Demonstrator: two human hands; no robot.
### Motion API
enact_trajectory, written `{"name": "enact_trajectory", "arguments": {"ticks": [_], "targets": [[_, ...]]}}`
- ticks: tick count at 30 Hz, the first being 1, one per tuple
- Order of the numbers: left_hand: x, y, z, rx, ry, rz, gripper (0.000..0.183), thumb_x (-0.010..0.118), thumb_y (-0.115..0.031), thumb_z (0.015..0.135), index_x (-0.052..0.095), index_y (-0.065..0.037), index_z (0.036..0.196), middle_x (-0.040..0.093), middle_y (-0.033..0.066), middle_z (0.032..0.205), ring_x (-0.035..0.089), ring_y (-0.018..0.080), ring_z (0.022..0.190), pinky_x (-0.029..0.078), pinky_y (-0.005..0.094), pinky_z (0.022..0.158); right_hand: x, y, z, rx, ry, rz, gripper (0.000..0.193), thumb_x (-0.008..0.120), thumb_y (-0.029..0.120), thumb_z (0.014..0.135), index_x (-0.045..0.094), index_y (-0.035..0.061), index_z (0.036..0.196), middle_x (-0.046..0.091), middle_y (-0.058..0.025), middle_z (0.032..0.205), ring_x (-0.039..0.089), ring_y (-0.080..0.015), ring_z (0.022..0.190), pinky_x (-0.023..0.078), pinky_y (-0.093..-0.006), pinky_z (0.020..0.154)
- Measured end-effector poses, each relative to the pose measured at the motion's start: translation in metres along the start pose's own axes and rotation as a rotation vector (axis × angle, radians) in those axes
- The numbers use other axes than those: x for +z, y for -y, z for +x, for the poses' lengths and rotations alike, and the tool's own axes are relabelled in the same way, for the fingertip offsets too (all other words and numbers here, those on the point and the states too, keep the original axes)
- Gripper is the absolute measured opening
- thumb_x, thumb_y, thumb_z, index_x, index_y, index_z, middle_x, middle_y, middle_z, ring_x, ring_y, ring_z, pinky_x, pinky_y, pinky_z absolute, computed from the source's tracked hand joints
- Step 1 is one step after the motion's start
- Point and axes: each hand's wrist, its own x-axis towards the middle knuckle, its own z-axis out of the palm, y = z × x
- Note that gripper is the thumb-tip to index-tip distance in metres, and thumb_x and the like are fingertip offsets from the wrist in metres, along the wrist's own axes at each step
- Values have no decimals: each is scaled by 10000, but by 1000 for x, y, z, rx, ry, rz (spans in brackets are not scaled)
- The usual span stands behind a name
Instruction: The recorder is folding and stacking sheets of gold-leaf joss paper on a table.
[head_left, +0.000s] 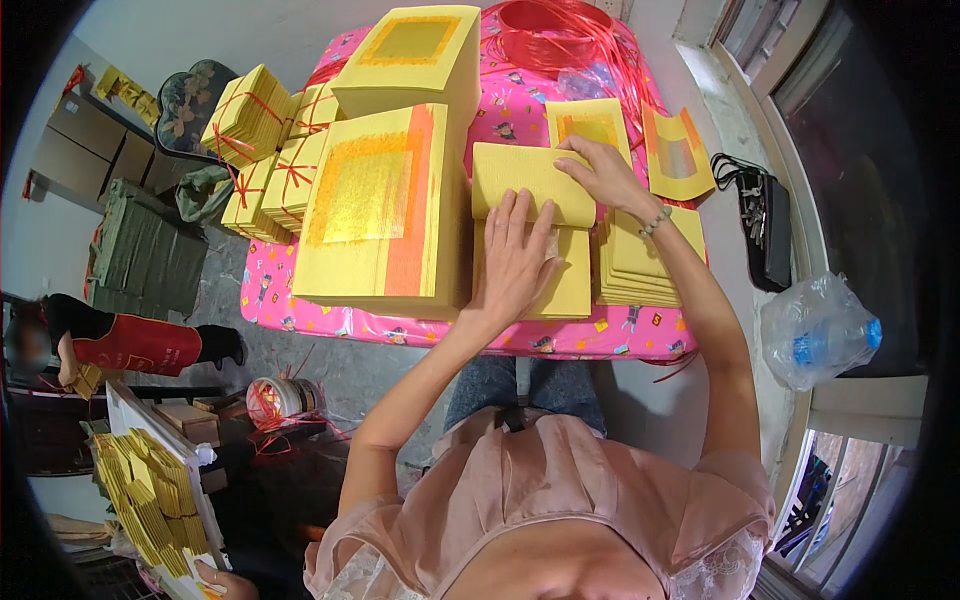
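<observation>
A yellow paper sheet (pixel 515 170) lies folded over a low stack of yellow paper (pixel 568 285) in front of me. My left hand (pixel 515 255) rests flat on its lower part, with the fingers stretched out. At the sheet's upper right edge, my right hand (pixel 605 175) pinches the paper between thumb and fingers. Left of my hands stands a tall block of yellow paper (pixel 370 200) with a gold square and an orange band. A lower stack of yellow sheets (pixel 640 260) is under my right forearm. Beyond the right hand lies a gold-patched sheet (pixel 590 115).
Bundles tied with red string (pixel 245 115) sit at the far left of the pink-covered table (pixel 400 325). Red strapping (pixel 550 35) coils at the back. A black pouch with keys (pixel 765 225) and a bagged bottle (pixel 820 335) lie on the right ledge. A person in a red apron (pixel 140 340) stands left.
</observation>
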Motion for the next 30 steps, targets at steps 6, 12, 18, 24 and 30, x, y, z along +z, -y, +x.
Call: {"name": "enact_trajectory", "arguments": {"ticks": [6,12,18,24,30], "targets": [[22,12,11,-45,12,25,690,662,-333,896,394,-87,1481,296,297,1495,265,494,1398,240,592,1128,16,-38,22,3,77,-118,357,629,321,939,636,14,1121,654,-212,1088,615,-374,1056,467,-452,917],[22,12,11,-84,48,34,687,647,-373,909,402,-75,1478,307,309,1487,274,496,1386,233,585,1124,29,-32,32,-102,-70,-330,331,624,308,945,641,6,1079,664,-177,1013,625,-353,984,479,-451,884],[23,11,12,-87,62,56,706,650,-393,899,412,-49,1468,337,318,1472,276,475,1393,222,575,1135,47,-16,48,64,144,-112,339,545,312,977,654,28,1126,660,-203,1119,612,-358,1067,463,-470,930],[22,11,12,-105,96,52,687,619,-396,917,406,-59,1476,336,308,1479,271,471,1398,203,604,1133,52,-12,40,27,119,-176,308,537,264,985,633,3,1116,634,-192,1063,600,-381,1021,475,-454,898],[24,11,10,-116,76,45,646,613,-380,927,423,-95,1475,350,283,1469,291,466,1379,192,607,1129,55,-16,37,-26,83,-184,302,556,247,978,620,-15,1114,605,-189,1067,590,-382,1023,474,-460,895]]}}
